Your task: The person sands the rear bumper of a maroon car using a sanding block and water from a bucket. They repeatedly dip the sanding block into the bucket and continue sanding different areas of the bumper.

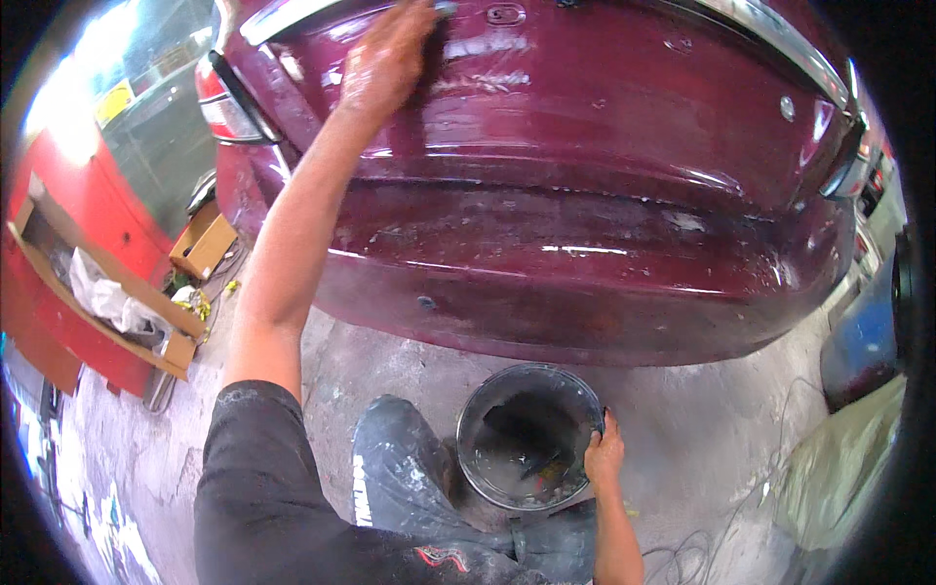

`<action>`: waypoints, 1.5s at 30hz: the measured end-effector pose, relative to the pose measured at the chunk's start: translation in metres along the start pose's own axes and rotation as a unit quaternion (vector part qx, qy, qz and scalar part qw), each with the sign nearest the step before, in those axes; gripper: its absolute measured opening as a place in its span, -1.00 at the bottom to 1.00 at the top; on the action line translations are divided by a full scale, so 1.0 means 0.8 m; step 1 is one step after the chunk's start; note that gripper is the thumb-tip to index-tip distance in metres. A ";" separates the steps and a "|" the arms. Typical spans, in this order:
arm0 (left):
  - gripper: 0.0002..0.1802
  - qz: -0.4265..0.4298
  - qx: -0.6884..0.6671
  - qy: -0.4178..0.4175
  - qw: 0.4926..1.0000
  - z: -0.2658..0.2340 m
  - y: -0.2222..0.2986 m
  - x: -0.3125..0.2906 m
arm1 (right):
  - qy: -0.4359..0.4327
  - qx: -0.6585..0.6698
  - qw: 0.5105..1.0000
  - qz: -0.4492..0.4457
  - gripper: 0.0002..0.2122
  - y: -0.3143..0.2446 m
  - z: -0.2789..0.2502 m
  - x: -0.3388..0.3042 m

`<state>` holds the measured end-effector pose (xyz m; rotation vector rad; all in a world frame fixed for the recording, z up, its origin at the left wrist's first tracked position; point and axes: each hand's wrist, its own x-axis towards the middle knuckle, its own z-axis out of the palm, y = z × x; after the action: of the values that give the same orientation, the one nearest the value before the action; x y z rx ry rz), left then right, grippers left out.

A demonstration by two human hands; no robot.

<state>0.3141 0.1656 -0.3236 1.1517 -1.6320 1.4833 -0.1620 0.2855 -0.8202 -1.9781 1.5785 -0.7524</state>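
Note:
A dark red car's wet-looking trunk lid (pixel 624 112) fills the upper view, with the rear bumper (pixel 585 312) below it. My left hand (pixel 388 66) reaches up against the lid's upper left part, its fingers partly cut off by the top edge. A small grey-blue bit of something (pixel 446 9) shows at its fingertips; I cannot tell what it is. Low in front of me, my right hand (pixel 605 450) grips the right rim of a round dark bucket (pixel 485 475). Murky liquid and some dark pieces are in the bucket.
A tail light (pixel 226 105) sits left of the lid. Opened cardboard boxes (pixel 203 242) with crumpled plastic stand at the left near a red panel (pixel 107 195). At the right are a blue drum (pixel 860 336), a pale plastic bag (pixel 843 468) and thin cables on the concrete floor.

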 end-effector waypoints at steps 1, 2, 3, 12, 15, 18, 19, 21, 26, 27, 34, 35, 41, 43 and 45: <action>-0.62 -0.033 -0.017 0.024 0.999 -0.015 -0.019 -0.021 | -0.008 0.006 1.000 0.012 -0.43 -0.008 -0.008 -0.001; -0.70 -0.019 0.031 0.037 0.999 -0.030 -0.062 -0.040 | -0.019 0.015 0.999 0.021 -0.44 -0.021 -0.010 -0.003; -0.69 -0.046 0.053 0.034 0.997 -0.046 -0.092 -0.060 | -0.027 0.012 0.999 0.022 -0.44 -0.031 -0.010 -0.005; -0.44 0.029 0.140 -0.067 0.987 -0.095 -0.101 -0.110 | -0.030 -0.012 0.999 0.021 -0.45 -0.023 -0.014 0.000; -0.45 0.005 0.174 -0.065 0.983 -0.092 -0.122 -0.082 | -0.041 -0.021 0.999 0.027 -0.46 -0.030 -0.019 0.000; -0.44 -0.011 0.139 -0.069 0.988 -0.091 -0.104 -0.101 | -0.025 -0.016 1.000 0.005 -0.47 -0.015 -0.014 -0.002; -0.45 -0.017 0.136 -0.085 0.987 -0.093 -0.110 -0.100 | -0.026 -0.013 1.000 0.008 -0.47 -0.012 -0.014 -0.002; -0.47 -0.032 0.129 -0.117 0.984 -0.101 -0.133 -0.095 | -0.030 -0.014 0.999 0.017 -0.46 -0.014 -0.014 -0.002; -0.41 -0.010 0.155 -0.058 0.986 -0.105 -0.101 -0.093 | -0.038 -0.003 0.999 0.026 -0.45 -0.020 -0.017 -0.001; -0.43 -0.015 0.137 -0.076 0.987 -0.105 -0.090 -0.115 | -0.035 0.000 0.999 0.020 -0.45 -0.020 -0.015 -0.001; -0.40 -0.020 0.140 -0.024 0.990 -0.081 -0.107 -0.081 | -0.032 -0.020 0.999 0.022 -0.43 -0.022 -0.010 -0.002; -0.42 -0.027 0.119 -0.025 0.992 -0.081 -0.107 -0.085 | -0.033 -0.018 0.999 0.019 -0.43 -0.024 -0.010 -0.002; -0.47 -0.016 0.091 -0.089 0.992 -0.092 -0.036 -0.168 | -0.014 -0.021 0.999 0.027 -0.43 -0.018 -0.012 -0.013; -0.47 0.011 0.078 -0.018 0.997 -0.087 -0.068 -0.138 | -0.013 -0.022 1.000 0.016 -0.44 -0.023 -0.008 -0.012; -0.45 -0.055 0.027 -0.024 0.998 -0.081 -0.076 -0.075 | -0.009 -0.028 1.000 0.003 -0.44 -0.018 -0.009 -0.012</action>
<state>0.3876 0.2417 -0.3413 1.2949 -1.5433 1.4479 -0.1585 0.2974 -0.8058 -2.0120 1.6112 -0.6944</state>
